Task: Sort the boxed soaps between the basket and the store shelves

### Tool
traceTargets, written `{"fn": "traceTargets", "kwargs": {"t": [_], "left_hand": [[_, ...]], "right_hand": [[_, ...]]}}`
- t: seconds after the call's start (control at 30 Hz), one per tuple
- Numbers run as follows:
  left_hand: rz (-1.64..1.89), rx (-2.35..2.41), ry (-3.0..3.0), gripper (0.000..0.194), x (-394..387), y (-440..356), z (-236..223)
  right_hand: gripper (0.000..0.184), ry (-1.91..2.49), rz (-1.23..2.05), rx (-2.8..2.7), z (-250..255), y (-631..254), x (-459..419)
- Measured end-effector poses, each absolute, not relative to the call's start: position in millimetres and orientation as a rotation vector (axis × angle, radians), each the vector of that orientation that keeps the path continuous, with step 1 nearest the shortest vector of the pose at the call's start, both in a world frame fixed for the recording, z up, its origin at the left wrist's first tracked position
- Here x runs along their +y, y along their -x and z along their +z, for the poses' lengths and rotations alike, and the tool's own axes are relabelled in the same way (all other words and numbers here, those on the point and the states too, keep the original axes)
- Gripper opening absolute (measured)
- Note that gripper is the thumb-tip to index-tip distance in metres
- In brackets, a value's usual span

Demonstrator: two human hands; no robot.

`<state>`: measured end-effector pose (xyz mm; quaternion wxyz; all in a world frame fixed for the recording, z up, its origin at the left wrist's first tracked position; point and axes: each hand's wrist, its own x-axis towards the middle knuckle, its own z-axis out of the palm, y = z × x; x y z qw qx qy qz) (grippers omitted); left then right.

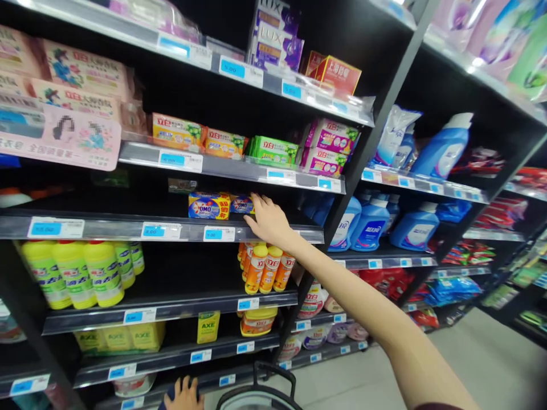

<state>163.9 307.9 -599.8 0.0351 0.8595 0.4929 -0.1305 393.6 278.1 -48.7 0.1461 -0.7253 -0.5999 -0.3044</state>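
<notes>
My right hand (270,221) reaches onto a middle shelf at a small blue and yellow OMO soap pack (241,205). Its thumb lies along the pack's lower front edge, and the fingers are over its right end. Just left of that stands another OMO soap pack (209,205), with the two nearly touching. At the bottom edge of the view, my left hand (184,395) shows in part, fingers spread and nothing seen in them. It is near the lowest shelf and left of a basket with a black handle (273,370).
Above the right hand, boxed soaps (273,150) line a shelf. Orange bottles (269,269) stand below it, yellow bottles (102,276) at lower left. Blue detergent bottles (370,225) fill the bay beyond a dark upright. Pale floor (474,336) lies at lower right.
</notes>
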Motion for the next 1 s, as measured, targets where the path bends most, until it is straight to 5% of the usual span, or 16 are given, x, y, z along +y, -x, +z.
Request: {"fn": "traceTargets", "kwargs": {"t": [0.27, 0.4, 0.5, 0.7, 1.0], "left_hand": [[-0.212, 1.396, -2.600, 0.051, 296.1, -159.7, -561.1], [-0.186, 1.366, -2.520, 0.048, 300.4, -167.8, -566.8], [-0.196, 1.364, -2.482, 0.047, 302.2, -171.4, -574.8], [-0.189, 1.360, -2.500, 0.047, 303.1, -170.4, -578.1], [-0.621, 0.697, -2.696, 0.055, 303.4, -192.9, -576.2]], "right_hand": [[0.051, 1.658, -0.676, -1.996, -102.6, -379.3, 138.4], [0.035, 1.662, -0.275, -2.084, -191.2, -396.5, 88.0], [0.026, 1.953, 0.069, -2.079, -301.1, -403.6, 56.2], [0.053, 2.926, 0.635, -1.306, -483.8, -420.4, 7.5], [0.042, 3.031, 0.957, -0.990, -561.2, -438.5, -40.7]]}}
